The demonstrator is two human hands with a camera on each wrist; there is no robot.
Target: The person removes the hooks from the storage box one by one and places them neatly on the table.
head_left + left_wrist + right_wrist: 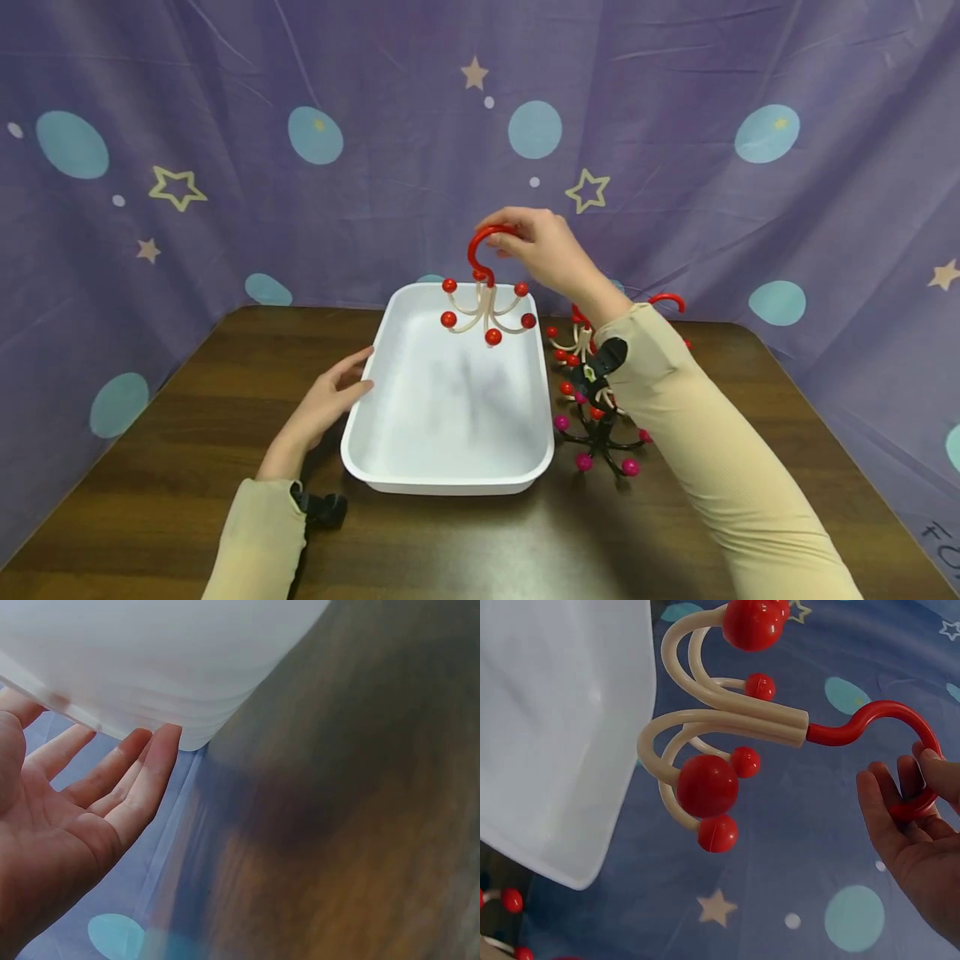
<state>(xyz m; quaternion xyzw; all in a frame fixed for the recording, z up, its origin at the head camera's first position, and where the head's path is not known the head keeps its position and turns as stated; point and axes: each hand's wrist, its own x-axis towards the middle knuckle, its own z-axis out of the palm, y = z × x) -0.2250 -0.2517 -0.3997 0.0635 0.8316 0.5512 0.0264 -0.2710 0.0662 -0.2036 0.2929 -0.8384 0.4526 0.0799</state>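
Note:
A red and cream hanger (487,308) with a red hook and several curved, ball-tipped arms hangs upright over the far part of a white plastic basin (450,482). My right hand (543,250) pinches its red hook between thumb and fingers; the right wrist view also shows the hanger (772,724) with the hand (922,832) at the hook's curve. At the basin's left side, my left hand (322,408) touches the rim with fingers fairly straight. Its fingers (154,776) lie against the basin's outer wall in the left wrist view.
Right of the basin lie more hangers: red and cream ones (583,337) and a black one with pink balls (597,442), partly hidden by my right sleeve. All stand on a brown wooden table (420,542). A purple patterned curtain (420,167) hangs behind.

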